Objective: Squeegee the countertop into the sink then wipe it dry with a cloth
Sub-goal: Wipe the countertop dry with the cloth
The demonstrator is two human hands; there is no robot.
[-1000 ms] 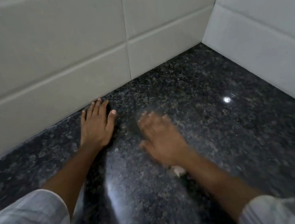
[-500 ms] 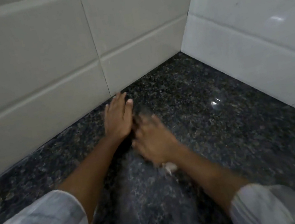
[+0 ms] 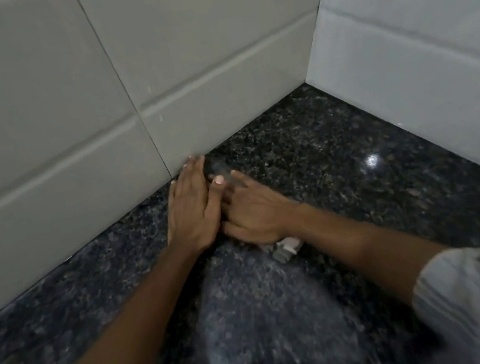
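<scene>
The dark speckled granite countertop (image 3: 340,165) fills the lower part of the head view. My left hand (image 3: 194,208) lies flat on it with fingers spread, fingertips close to the back wall. My right hand (image 3: 253,211) presses down right beside it and touches it. A small pale cloth (image 3: 286,247) sticks out from under the right palm near the wrist; most of it is hidden by the hand. No squeegee and no sink are in view.
Pale tiled walls (image 3: 60,100) close the counter at the back and on the right (image 3: 415,41), meeting in a corner at the upper right. A broad dull streak (image 3: 256,322) runs over the granite towards me between my forearms. White sleeves cover both arms.
Both hands have slid forward and to the right along the counter, closer to the back wall. The right hand with the cloth has come up against the left hand.
</scene>
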